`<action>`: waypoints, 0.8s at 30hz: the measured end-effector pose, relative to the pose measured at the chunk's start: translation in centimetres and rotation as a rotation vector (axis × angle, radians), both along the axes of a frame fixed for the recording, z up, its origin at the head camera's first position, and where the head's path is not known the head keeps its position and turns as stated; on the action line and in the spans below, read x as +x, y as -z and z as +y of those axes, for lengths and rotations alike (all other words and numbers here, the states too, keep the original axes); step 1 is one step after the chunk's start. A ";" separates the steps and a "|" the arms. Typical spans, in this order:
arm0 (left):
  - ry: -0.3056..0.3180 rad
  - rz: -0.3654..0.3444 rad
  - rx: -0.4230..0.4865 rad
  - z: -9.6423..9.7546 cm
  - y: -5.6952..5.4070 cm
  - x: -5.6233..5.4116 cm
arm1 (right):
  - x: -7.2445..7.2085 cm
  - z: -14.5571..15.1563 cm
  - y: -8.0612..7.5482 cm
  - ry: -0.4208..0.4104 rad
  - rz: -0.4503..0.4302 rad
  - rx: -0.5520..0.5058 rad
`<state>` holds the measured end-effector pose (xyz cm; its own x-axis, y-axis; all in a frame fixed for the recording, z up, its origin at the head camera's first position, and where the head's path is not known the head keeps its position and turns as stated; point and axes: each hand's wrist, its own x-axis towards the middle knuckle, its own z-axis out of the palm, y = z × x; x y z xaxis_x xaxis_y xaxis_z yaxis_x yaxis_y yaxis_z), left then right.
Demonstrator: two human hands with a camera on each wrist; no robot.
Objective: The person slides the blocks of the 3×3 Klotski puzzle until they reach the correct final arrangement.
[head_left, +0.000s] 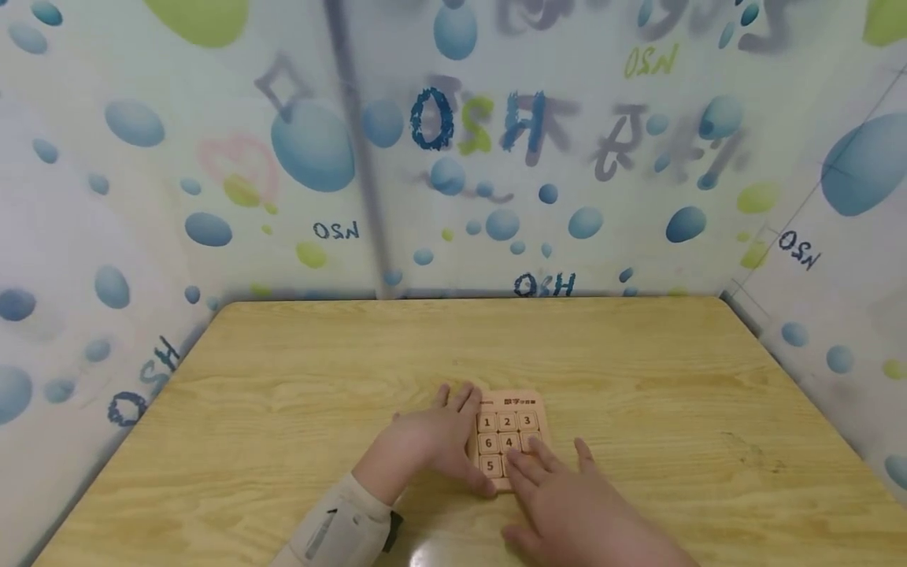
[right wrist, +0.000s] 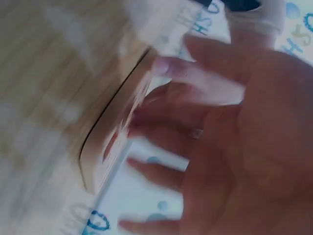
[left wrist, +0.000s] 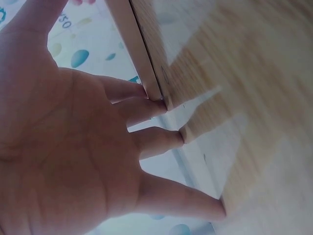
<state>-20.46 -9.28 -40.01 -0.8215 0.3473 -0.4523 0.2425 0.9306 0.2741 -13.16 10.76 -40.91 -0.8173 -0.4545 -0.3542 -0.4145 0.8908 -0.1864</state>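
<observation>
A wooden number slide puzzle (head_left: 542,417) lies on the table, with tiles 1, 2, 3, 6, 4 and 5 readable. My left hand (head_left: 442,441) steadies its left side, thumb at the near edge and fingers reaching along to the far corner. In the left wrist view those fingers (left wrist: 161,139) are straight and splayed, the tips down by the puzzle's edge. My right hand (head_left: 567,504) reaches over the lower right, extended fingertips on the tiles and covering several of them. The right wrist view, somewhat blurred, has these fingers (right wrist: 161,142) over the puzzle's face.
The wood-grain table (head_left: 283,370) runs to a patterned wall (head_left: 453,236) behind, with more walls at left and right. A white cuff or band (head_left: 340,524) is around the left forearm.
</observation>
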 end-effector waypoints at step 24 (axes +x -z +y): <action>0.016 0.012 0.004 -0.2 -0.2 0.1 | -0.8 0.6 -0.7 -0.111 -0.048 -0.112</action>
